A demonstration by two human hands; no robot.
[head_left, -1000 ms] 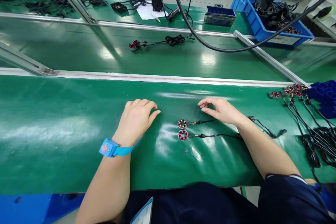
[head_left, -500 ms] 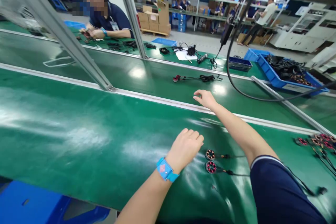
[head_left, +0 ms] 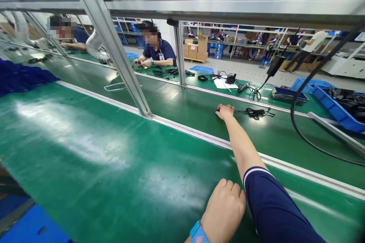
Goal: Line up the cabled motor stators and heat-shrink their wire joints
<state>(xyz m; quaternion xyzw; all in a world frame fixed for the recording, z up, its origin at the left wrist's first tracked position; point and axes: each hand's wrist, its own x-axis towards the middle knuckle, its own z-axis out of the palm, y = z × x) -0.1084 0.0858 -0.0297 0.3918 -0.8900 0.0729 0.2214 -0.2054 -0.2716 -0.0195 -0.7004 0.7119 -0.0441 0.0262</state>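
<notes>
Across the metal rail, my right hand (head_left: 225, 111) is closed over a small motor coil (head_left: 218, 110). Only a bit of red shows beside the fingers, and the rest of the coil is covered. Its black cable (head_left: 256, 112) trails off to the right in a loose bundle on the green surface. Low in the view, my left hand (head_left: 224, 210) is over the near green bench (head_left: 114, 186), back side up and fingers curled under. Those fingertips are hidden, so I cannot tell if anything is in them. A blue band (head_left: 198, 231) is round that wrist.
The metal rail (head_left: 188, 132) crosses between the bench and the far strip. A slanted post (head_left: 122, 60) rises at left. A black cord (head_left: 295, 117) hangs at right, near blue bins (head_left: 339, 112). A co-worker (head_left: 159, 51) sits opposite, handling small parts.
My right hand has reached farther out and closed over the coil that lay in the open. The view has swung left and up, and the coils near me have left the view.
</notes>
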